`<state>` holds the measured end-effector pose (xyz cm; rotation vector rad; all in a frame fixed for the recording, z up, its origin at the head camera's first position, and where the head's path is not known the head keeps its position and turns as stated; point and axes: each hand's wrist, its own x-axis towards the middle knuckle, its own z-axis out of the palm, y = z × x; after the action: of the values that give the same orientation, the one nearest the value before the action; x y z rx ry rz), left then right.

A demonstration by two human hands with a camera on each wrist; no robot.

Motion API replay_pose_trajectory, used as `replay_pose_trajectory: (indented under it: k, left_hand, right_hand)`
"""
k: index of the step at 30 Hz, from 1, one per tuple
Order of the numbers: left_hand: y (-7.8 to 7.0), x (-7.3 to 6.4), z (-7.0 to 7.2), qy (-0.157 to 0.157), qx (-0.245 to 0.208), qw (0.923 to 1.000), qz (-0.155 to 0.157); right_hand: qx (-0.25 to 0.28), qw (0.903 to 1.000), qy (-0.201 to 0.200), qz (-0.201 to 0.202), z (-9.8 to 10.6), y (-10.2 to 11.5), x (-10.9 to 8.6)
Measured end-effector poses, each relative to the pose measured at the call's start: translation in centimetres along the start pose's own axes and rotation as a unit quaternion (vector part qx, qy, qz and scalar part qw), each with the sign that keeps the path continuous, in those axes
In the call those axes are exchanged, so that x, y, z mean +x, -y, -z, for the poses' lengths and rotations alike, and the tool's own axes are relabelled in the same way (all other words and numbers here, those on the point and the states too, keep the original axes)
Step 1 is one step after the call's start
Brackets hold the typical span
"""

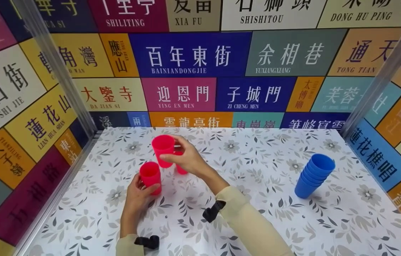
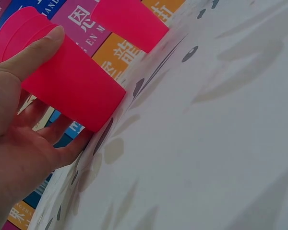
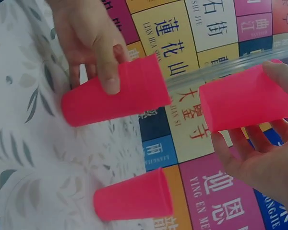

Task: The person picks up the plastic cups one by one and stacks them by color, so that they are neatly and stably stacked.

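Note:
My left hand (image 1: 138,193) grips a short stack of nested red cups (image 1: 150,174), thumb on the near side and fingers round the back. In the left wrist view the layered rims of the stack (image 2: 62,72) show, its base close over the tabletop. My right hand (image 1: 186,156) holds a single red cup (image 1: 163,147) by its side, raised behind the stack. The right wrist view shows this cup (image 3: 245,98) apart from the stack (image 3: 120,91). Another red cup (image 1: 182,168) stands on the table, partly hidden by my right hand in the head view.
A stack of several nested blue cups (image 1: 314,176) leans slightly on the right side of the table. The tabletop (image 1: 257,213) has a grey leaf and flower print. Panels with large lettering (image 1: 189,53) rise at the back and sides, with clear corner posts (image 1: 58,71).

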<state>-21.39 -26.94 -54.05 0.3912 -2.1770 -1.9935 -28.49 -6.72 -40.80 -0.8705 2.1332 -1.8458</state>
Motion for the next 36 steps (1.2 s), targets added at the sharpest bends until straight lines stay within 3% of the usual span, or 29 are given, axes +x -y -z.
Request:
replay_pose_trajectory:
  k: [5, 8, 14, 21, 36]
  left_hand:
    - [0.0, 0.0, 0.2, -0.004, 0.01, 0.9999, 0.004]
    - [-0.2, 0.0, 0.1, -0.004, 0.014, 0.9997, 0.017]
    - [-0.2, 0.1, 0.0, -0.001, 0.0, 0.9999, 0.016]
    - [-0.1, -0.1, 0.0, -0.003, -0.001, 1.0, -0.007]
    - [-0.1, 0.0, -0.3, -0.004, -0.008, 0.9999, -0.006]
  right_hand:
    - [-0.003, 0.9998, 0.022, 0.001, -1.4, 0.8, 0.6]
    - [0.0, 0.9996, 0.026, -0.01, -2.1, 0.8, 0.8]
    - [-0.005, 0.9993, 0.032, -0.018, -3.3, 0.4, 1.0]
    - [-0.022, 0.9988, 0.033, -0.028, -4.3, -0.6, 1.0]
    - [-0.067, 0.9964, 0.031, -0.041, -4.7, -3.6, 0.7]
